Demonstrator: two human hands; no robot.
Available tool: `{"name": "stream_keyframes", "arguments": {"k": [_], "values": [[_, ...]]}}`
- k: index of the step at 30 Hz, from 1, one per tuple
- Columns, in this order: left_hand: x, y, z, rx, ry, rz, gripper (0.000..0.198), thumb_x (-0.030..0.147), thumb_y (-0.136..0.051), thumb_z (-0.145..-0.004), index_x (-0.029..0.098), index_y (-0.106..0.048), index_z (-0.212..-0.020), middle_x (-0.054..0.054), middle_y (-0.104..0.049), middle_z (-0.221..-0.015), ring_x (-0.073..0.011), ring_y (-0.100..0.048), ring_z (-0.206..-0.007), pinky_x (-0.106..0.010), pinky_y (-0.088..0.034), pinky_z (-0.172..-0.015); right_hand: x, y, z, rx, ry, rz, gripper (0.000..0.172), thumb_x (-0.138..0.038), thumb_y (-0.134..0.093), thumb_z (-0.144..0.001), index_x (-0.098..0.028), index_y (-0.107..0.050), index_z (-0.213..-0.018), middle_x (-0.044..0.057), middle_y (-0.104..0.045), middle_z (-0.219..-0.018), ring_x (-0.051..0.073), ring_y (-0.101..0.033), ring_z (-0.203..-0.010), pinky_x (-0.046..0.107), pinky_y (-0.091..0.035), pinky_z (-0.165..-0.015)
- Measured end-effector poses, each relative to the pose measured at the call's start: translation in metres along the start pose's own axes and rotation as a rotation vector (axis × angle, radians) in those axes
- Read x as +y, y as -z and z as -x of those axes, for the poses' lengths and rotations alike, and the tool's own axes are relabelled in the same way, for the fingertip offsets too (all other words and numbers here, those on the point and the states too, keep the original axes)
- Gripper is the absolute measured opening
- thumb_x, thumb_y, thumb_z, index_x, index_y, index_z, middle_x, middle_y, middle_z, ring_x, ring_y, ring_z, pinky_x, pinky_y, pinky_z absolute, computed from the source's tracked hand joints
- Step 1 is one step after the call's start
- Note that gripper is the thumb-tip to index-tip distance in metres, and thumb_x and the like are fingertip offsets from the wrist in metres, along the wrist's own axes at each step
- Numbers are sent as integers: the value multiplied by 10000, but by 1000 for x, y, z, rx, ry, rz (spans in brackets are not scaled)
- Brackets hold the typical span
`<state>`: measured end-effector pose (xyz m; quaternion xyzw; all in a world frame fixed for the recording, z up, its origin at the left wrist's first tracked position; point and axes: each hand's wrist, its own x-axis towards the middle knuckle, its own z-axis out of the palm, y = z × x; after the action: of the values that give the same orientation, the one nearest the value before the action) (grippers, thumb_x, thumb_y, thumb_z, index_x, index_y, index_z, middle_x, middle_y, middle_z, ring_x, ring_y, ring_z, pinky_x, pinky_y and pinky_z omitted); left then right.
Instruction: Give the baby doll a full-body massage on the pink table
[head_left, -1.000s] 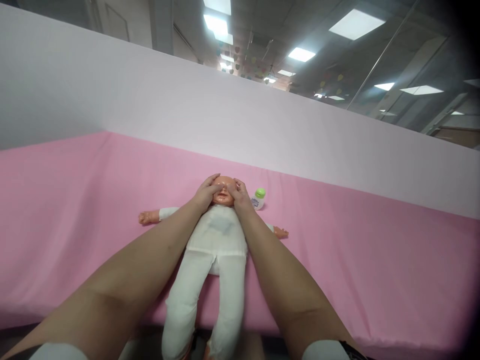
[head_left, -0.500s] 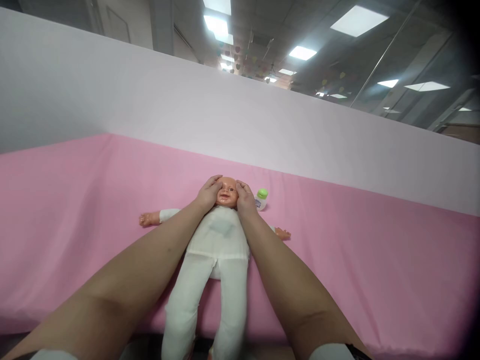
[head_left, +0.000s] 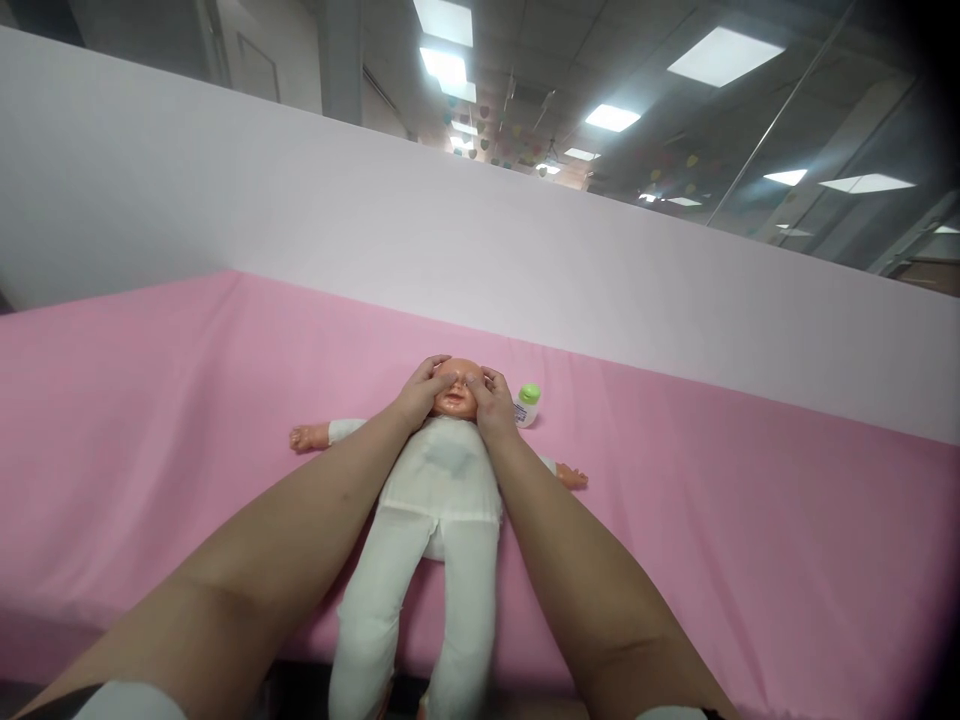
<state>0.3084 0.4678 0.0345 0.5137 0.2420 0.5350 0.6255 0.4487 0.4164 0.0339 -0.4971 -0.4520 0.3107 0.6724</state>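
A baby doll (head_left: 442, 480) with a white cloth body lies on its back, its arms spread and its legs toward me. My left hand (head_left: 423, 394) curves around one side of its head, the thumb pressed on the face by the eye. On the other side, my right hand (head_left: 491, 402) cups the head the same way, thumb by the other eye. The doll's eyes are hidden under the thumbs, while its mouth and forehead show between them. Just right of my right hand stands a small clear bottle (head_left: 526, 410) with a green cap.
A pink sheet (head_left: 675, 480) covers the padded surface under the doll. Behind it rises a white wall panel (head_left: 420, 230), with glass above it that shows ceiling lights. The doll's feet reach the front edge of the surface.
Both thumbs have moved inward over the doll's face and now cover its eyes. The hands stay around the head. The whole view has shifted slightly.
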Motion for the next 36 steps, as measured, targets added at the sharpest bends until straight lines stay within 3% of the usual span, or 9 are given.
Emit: {"name": "stream_keyframes", "arguments": {"k": [3,7,12,20,28,36], "values": [[3,0,1,-51,-1,-105,634,386,-823,-707,219,-569,-1263,-71,-645,-1097,-232,-668,-914,-361,-552,-824,-2,-2,4,17,-70,38,618,-519,-779,-711,-249,-531,-1208,48,-673,-1124,224,-671,-970,336,-535,-849],[2,-1,-2,-36,-11,-181,553,417,-768,-756,233,-585,-1244,-58,-653,-1066,-220,-667,-884,-344,-554,-789,-4,-5,4,28,-125,15,580,-512,-780,-713,-261,-512,-1161,33,-676,-1065,213,-678,-914,319,-538,-809],[-4,0,-9,20,-22,-226,489,470,-716,-791,219,-610,-1197,-53,-679,-1026,-212,-659,-897,-321,-549,-809,-2,-5,0,50,-150,13,478,-527,-708,-773,-256,-559,-1136,33,-680,-1102,216,-661,-982,320,-533,-851],[-5,0,-9,84,68,-85,457,448,-683,-809,207,-579,-1183,-76,-687,-1023,-221,-671,-903,-334,-554,-791,2,-2,-1,19,-154,-136,404,-395,-637,-779,-222,-613,-1143,42,-667,-1188,226,-634,-1068,325,-531,-908],[6,-3,2,22,43,-58,662,383,-830,-685,203,-542,-1253,-80,-657,-1063,-228,-678,-886,-356,-561,-804,4,-3,-5,-102,-148,-217,608,-441,-771,-669,-259,-517,-1190,22,-631,-1129,212,-661,-970,321,-555,-817],[-8,5,-6,140,-82,-257,628,449,-806,-726,213,-628,-1280,-101,-660,-1208,-267,-659,-1054,-395,-531,-950,1,-9,-7,-120,-181,-119,679,-461,-735,-758,-285,-503,-1371,52,-629,-1260,239,-659,-1038,376,-529,-920]]}}
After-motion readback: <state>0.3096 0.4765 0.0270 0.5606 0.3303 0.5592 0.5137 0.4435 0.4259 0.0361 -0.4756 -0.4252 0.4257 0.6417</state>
